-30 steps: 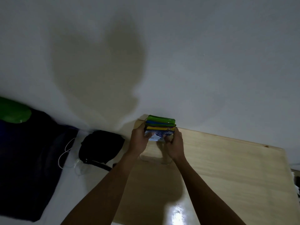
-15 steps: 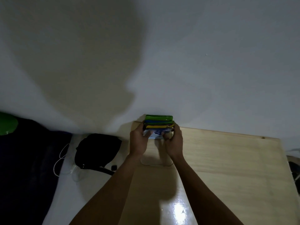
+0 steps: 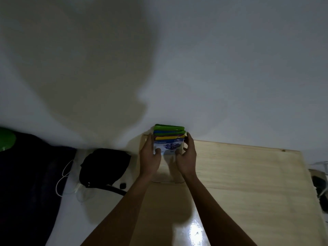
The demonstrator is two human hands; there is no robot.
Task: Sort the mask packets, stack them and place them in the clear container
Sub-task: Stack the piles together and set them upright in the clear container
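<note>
A stack of mask packets [image 3: 168,137] stands on edge at the far left corner of the wooden table [image 3: 239,174], with green, blue, purple and yellow tops and a white-blue packet in front. My left hand [image 3: 150,157] grips the stack's left side and my right hand [image 3: 187,157] grips its right side, thumbs on the front packet. The clear container [image 3: 167,176] sits on the table just under and nearer than the stack; only its faint walls and front rim show between my wrists.
A white wall rises directly behind the stack. Left of the table, on the white floor, lie a black bag [image 3: 104,166] with a strap and a white cable [image 3: 62,176]. Dark fabric [image 3: 26,183] fills the lower left. Dim objects sit past the table's right edge.
The stack has sunk slightly lower between my hands, toward the container, and more of the white-blue front packet shows. The camera has tilted up a little.
</note>
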